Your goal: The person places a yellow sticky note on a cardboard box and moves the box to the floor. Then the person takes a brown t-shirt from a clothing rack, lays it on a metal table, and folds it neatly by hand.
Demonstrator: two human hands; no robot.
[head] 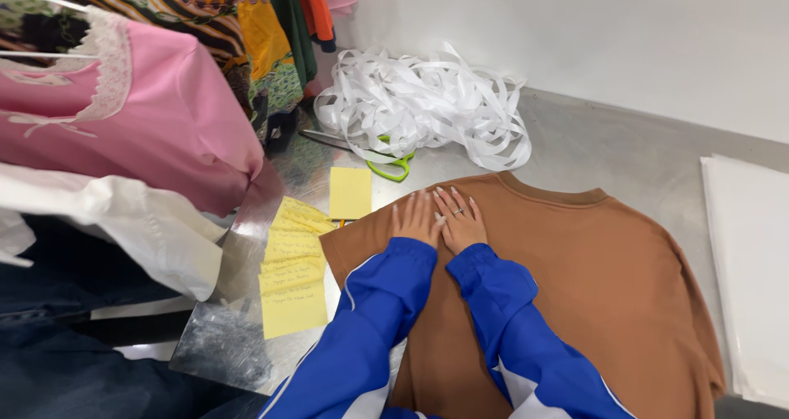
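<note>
Now — left hand [416, 217] | right hand [459, 219] — flat on brown shirt [592, 279]

labels: you have a blank square yellow sticky note [350, 192] lying flat on the tabletop [575, 143], just beside the brown shirt's shoulder | below it, a fanned row of yellow handwritten notes [293, 269] overlaps down the tabletop's left edge | packages, signs, screens: none in your view

Single head view, looking steeply down, close over table [592, 139].
</note>
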